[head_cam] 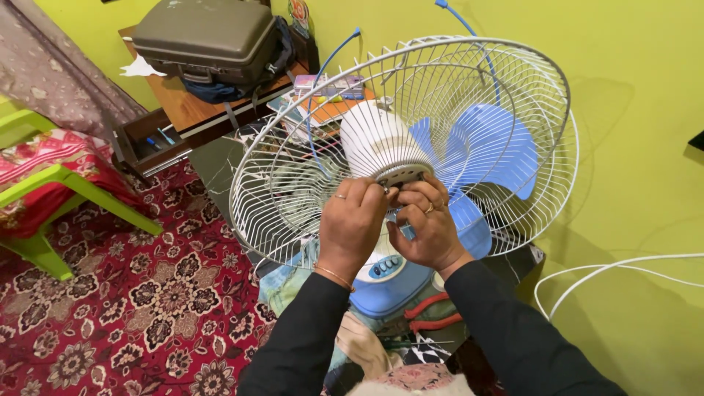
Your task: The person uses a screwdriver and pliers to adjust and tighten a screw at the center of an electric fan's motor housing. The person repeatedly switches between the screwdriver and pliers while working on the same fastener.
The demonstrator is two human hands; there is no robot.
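A table fan lies tilted in front of me, with a white wire cage (308,158), blue blades (491,150) and a white ribbed motor housing (378,139). My left hand (352,224) and my right hand (429,227) meet at the back end of the housing, fingertips pinched on a small grey plate (402,176) there. Both hands wear rings and the left wrist has a bangle. Below the hands sits the fan's blue base with buttons (389,275). What the fingertips hold beyond the plate is hidden.
Red-handled pliers (433,312) lie beside the base. A white cable (616,271) loops at the right by the yellow-green wall. A wooden table (183,110) carries a grey suitcase (205,37). A green plastic chair (44,191) stands on the patterned red carpet (132,308).
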